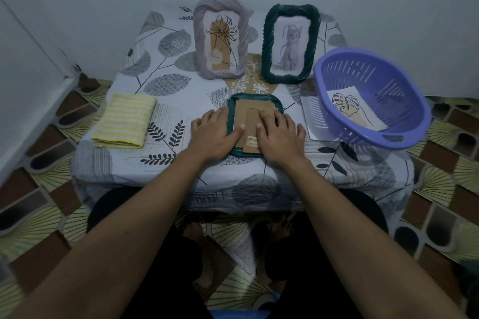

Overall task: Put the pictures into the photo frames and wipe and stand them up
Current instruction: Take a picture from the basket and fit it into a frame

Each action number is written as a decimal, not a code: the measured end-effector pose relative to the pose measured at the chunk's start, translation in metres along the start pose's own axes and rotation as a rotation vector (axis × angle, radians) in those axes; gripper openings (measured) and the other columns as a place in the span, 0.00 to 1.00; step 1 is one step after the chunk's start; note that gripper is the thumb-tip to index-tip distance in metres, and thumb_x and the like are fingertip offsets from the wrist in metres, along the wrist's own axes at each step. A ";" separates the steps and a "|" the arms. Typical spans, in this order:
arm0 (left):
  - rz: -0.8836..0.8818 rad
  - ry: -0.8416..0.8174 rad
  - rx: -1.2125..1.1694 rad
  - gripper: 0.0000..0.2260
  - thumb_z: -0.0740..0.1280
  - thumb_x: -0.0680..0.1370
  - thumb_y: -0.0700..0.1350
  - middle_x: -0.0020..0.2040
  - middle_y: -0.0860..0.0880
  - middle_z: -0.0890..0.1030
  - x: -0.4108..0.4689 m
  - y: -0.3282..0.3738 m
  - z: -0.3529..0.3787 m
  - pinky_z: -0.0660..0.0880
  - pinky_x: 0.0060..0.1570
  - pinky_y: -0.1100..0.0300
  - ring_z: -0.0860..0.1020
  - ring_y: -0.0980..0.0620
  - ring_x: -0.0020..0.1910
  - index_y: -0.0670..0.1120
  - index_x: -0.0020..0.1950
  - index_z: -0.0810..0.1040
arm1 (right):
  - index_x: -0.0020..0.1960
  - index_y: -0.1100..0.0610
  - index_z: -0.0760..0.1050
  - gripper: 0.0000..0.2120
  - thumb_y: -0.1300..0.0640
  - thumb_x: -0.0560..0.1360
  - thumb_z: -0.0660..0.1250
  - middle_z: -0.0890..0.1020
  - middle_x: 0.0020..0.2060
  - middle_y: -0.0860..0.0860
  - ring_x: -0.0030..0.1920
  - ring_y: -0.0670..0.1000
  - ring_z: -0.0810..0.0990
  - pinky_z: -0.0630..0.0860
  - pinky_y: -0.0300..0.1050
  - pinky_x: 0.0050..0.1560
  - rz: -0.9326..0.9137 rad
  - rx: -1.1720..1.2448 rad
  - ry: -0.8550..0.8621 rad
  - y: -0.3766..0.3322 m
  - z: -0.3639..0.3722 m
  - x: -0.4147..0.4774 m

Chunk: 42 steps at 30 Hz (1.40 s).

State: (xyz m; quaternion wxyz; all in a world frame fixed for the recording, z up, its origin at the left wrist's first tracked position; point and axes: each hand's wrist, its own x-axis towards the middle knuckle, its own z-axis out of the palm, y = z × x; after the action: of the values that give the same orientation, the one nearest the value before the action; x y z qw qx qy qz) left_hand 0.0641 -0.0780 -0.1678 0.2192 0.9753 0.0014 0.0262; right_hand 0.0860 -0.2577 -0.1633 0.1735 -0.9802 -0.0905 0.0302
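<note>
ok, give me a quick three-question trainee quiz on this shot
1. True or false: the left hand and the right hand both rest on the back of the face-down frame.
2. Where is the loose leaf picture? A in the basket; B on the floor; C in the right hand.
3. How many frames stand upright?
Key: 1 true; 2 A; 3 two, the grey frame and the cat frame.
</note>
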 end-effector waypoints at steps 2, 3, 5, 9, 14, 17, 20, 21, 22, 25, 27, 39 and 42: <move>-0.006 -0.006 0.064 0.35 0.50 0.80 0.67 0.79 0.47 0.62 0.000 0.001 0.005 0.51 0.74 0.42 0.57 0.45 0.78 0.46 0.80 0.55 | 0.79 0.41 0.54 0.24 0.42 0.83 0.46 0.55 0.80 0.51 0.79 0.55 0.51 0.44 0.62 0.76 0.003 -0.001 -0.003 0.000 0.000 0.000; -0.014 -0.003 0.083 0.36 0.51 0.80 0.68 0.79 0.47 0.61 -0.001 0.001 0.006 0.50 0.75 0.42 0.56 0.45 0.78 0.46 0.80 0.54 | 0.79 0.41 0.54 0.24 0.42 0.83 0.46 0.55 0.80 0.51 0.79 0.55 0.50 0.44 0.62 0.76 0.004 0.001 -0.008 0.000 -0.001 0.001; -0.020 0.018 0.095 0.38 0.52 0.79 0.69 0.79 0.47 0.62 -0.001 0.001 0.007 0.50 0.75 0.42 0.57 0.45 0.78 0.46 0.80 0.54 | 0.79 0.41 0.54 0.24 0.42 0.84 0.47 0.54 0.80 0.51 0.79 0.55 0.50 0.43 0.62 0.76 0.006 0.008 -0.018 0.000 -0.002 0.000; -0.024 0.068 0.089 0.38 0.55 0.77 0.70 0.78 0.49 0.64 -0.002 0.003 0.007 0.52 0.74 0.42 0.59 0.45 0.77 0.47 0.79 0.58 | 0.79 0.40 0.54 0.24 0.42 0.84 0.47 0.52 0.81 0.49 0.80 0.54 0.47 0.40 0.61 0.76 0.019 0.064 -0.105 0.002 -0.007 0.004; -0.026 0.090 0.087 0.38 0.56 0.77 0.70 0.77 0.48 0.66 -0.003 0.005 0.006 0.54 0.73 0.43 0.60 0.45 0.77 0.47 0.79 0.59 | 0.79 0.40 0.56 0.24 0.46 0.84 0.54 0.53 0.81 0.49 0.80 0.52 0.49 0.42 0.59 0.77 -0.013 0.238 -0.201 0.015 -0.022 0.010; -0.031 0.094 0.084 0.38 0.56 0.77 0.70 0.77 0.48 0.66 -0.004 0.006 0.005 0.54 0.73 0.43 0.60 0.45 0.77 0.47 0.79 0.59 | 0.72 0.43 0.70 0.23 0.50 0.78 0.63 0.68 0.75 0.52 0.75 0.54 0.64 0.58 0.62 0.74 -0.020 0.372 -0.074 0.023 -0.031 0.002; -0.029 0.091 0.081 0.37 0.56 0.77 0.69 0.77 0.48 0.66 -0.005 0.006 0.004 0.53 0.74 0.43 0.60 0.45 0.77 0.46 0.79 0.59 | 0.63 0.43 0.77 0.17 0.49 0.74 0.67 0.73 0.67 0.50 0.69 0.55 0.69 0.63 0.58 0.70 0.026 0.263 -0.027 0.028 -0.041 -0.012; -0.027 0.092 0.076 0.37 0.56 0.77 0.69 0.77 0.47 0.66 -0.005 0.006 0.003 0.53 0.74 0.43 0.60 0.45 0.77 0.46 0.79 0.59 | 0.62 0.44 0.77 0.16 0.49 0.75 0.68 0.72 0.67 0.50 0.69 0.55 0.69 0.62 0.56 0.69 0.042 0.203 -0.038 0.030 -0.042 -0.016; -0.026 0.092 0.071 0.37 0.56 0.78 0.69 0.77 0.47 0.67 -0.006 0.007 0.002 0.53 0.74 0.43 0.60 0.45 0.77 0.46 0.78 0.60 | 0.62 0.44 0.77 0.16 0.47 0.75 0.68 0.72 0.67 0.50 0.69 0.55 0.68 0.61 0.55 0.66 0.048 0.145 -0.044 0.032 -0.044 -0.021; -0.028 0.097 0.064 0.36 0.57 0.78 0.68 0.76 0.47 0.67 -0.007 0.008 0.000 0.53 0.74 0.43 0.60 0.45 0.77 0.46 0.78 0.60 | 0.59 0.45 0.77 0.15 0.41 0.74 0.68 0.72 0.66 0.47 0.69 0.53 0.67 0.60 0.54 0.64 0.027 0.008 -0.021 0.031 -0.048 -0.036; -0.026 0.098 0.060 0.36 0.58 0.78 0.68 0.76 0.47 0.67 -0.008 0.008 0.000 0.54 0.74 0.43 0.60 0.45 0.76 0.46 0.78 0.60 | 0.55 0.44 0.79 0.13 0.40 0.75 0.68 0.73 0.65 0.46 0.68 0.52 0.67 0.59 0.54 0.63 0.014 -0.025 0.018 0.029 -0.050 -0.043; -0.029 0.089 0.042 0.36 0.58 0.78 0.68 0.76 0.48 0.67 -0.009 0.010 -0.002 0.53 0.74 0.44 0.60 0.46 0.77 0.47 0.79 0.60 | 0.46 0.45 0.84 0.07 0.43 0.74 0.71 0.76 0.66 0.41 0.66 0.51 0.69 0.61 0.53 0.62 0.080 -0.085 0.111 0.014 -0.052 -0.055; -0.027 0.086 0.041 0.36 0.58 0.78 0.68 0.76 0.47 0.67 -0.010 0.010 -0.003 0.53 0.74 0.45 0.60 0.45 0.77 0.47 0.79 0.60 | 0.46 0.46 0.84 0.07 0.45 0.74 0.71 0.76 0.66 0.40 0.67 0.51 0.68 0.61 0.54 0.63 0.118 -0.021 0.102 0.013 -0.050 -0.054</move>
State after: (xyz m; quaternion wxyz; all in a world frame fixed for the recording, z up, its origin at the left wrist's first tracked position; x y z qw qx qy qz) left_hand 0.0540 -0.0860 -0.1612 0.1992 0.9775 0.0246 0.0649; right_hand 0.0396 -0.2968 -0.1197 0.1654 -0.9859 -0.0240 -0.0103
